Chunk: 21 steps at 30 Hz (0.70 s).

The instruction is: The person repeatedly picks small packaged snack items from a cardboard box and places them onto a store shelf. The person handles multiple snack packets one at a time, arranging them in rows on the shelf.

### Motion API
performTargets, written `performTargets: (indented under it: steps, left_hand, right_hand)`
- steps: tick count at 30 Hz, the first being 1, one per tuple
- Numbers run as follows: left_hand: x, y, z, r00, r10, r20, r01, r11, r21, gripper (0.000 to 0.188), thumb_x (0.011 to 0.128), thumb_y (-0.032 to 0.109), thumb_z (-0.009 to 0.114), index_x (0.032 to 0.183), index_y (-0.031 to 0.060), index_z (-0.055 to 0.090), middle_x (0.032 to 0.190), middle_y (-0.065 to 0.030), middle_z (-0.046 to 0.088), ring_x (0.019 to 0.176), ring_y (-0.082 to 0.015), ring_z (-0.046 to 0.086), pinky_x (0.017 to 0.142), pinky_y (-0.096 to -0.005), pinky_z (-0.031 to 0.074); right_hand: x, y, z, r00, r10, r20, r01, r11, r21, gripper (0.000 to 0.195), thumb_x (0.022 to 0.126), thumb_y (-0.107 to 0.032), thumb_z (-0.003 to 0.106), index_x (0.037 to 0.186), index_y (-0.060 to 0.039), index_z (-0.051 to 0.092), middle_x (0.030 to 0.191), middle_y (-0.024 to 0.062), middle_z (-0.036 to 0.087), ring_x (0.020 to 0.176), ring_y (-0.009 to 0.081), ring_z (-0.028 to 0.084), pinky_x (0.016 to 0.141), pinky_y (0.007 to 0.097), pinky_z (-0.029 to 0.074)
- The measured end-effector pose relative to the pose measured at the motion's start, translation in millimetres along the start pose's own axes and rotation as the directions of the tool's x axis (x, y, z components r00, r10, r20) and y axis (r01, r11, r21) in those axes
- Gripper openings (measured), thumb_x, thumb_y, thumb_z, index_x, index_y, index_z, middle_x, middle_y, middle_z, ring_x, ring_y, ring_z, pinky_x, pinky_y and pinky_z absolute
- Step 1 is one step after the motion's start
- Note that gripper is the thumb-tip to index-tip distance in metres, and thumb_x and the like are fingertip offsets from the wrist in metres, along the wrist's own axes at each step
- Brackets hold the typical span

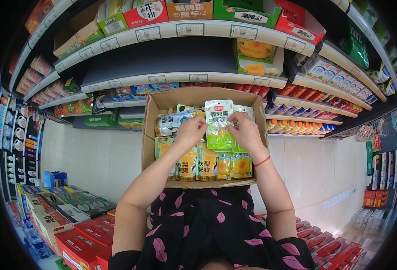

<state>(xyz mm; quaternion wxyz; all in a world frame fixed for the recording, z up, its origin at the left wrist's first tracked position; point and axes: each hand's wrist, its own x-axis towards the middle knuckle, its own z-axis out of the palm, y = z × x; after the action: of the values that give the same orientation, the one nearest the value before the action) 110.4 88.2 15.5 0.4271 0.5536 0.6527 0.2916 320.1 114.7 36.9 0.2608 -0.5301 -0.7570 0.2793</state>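
My left hand (191, 131) and my right hand (248, 131) pinch the two side edges of a white and green snack packet (220, 139). The packet is held over an open cardboard box (149, 131), its printed front facing up. Another similar packet shows partly behind my right hand. Inside the box, a blue and white pouch (168, 125) lies beside my left hand. Yellow drink pouches (207, 165) stand in a row along the near side, with smaller yellow-orange pouches (241, 167) at the right. My hands and the held packet hide part of the contents.
Behind the box rises a shop shelf (151, 55) with price-tag rails. Opened display cartons (247, 15) sit on its upper level, and a yellow fruit carton (260, 64) below. Stacked red cartons (84, 248) stand at the lower left, red packs (333, 249) at the lower right.
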Motion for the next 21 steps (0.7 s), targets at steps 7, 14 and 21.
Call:
performTargets:
  steps: [7, 14, 21]
  left_hand:
    - [5.3, -10.4, 2.7, 1.000, -0.005, 0.030, 0.005, 1.000, -0.007, 0.019, 0.091, 0.017, 0.063, 0.099, 0.0004, 0.065, 0.078, -0.0107, 0.071, 0.050, -0.0185, 0.065, 0.051, -0.0322, 0.051]
    - [3.2, -5.0, 0.5, 0.999, -0.039, 0.030, 0.036, 0.995, 0.088, 0.026, 0.089, 0.021, 0.064, 0.107, 0.0028, 0.067, 0.081, -0.0121, 0.072, 0.059, -0.0231, 0.068, 0.060, -0.0356, 0.054]
    - [3.3, -8.9, 0.1, 0.999, 0.038, -0.019, -0.033, 0.978, 0.205, 0.028, 0.087, 0.024, 0.065, 0.108, 0.0049, 0.068, 0.088, -0.0159, 0.073, 0.083, -0.0334, 0.069, 0.074, -0.0426, 0.054]
  right_hand:
    - [-0.5, 6.6, 7.4, 0.996, -0.065, -0.061, 0.058, 0.991, -0.120, 0.020, 0.080, -0.011, 0.073, 0.097, -0.0076, 0.062, 0.088, 0.0109, 0.063, 0.075, 0.0278, 0.065, 0.069, 0.0394, 0.052]
    - [-1.3, 1.1, 7.1, 0.999, -0.048, -0.016, 0.045, 0.984, -0.170, 0.023, 0.080, -0.013, 0.073, 0.100, -0.0073, 0.063, 0.093, 0.0161, 0.062, 0.087, 0.0360, 0.065, 0.076, 0.0445, 0.053]
    - [-0.5, 0.7, 7.3, 0.997, -0.073, -0.039, 0.065, 0.984, -0.168, 0.021, 0.080, -0.014, 0.073, 0.098, -0.0073, 0.064, 0.093, 0.0145, 0.061, 0.088, 0.0346, 0.065, 0.076, 0.0438, 0.053]
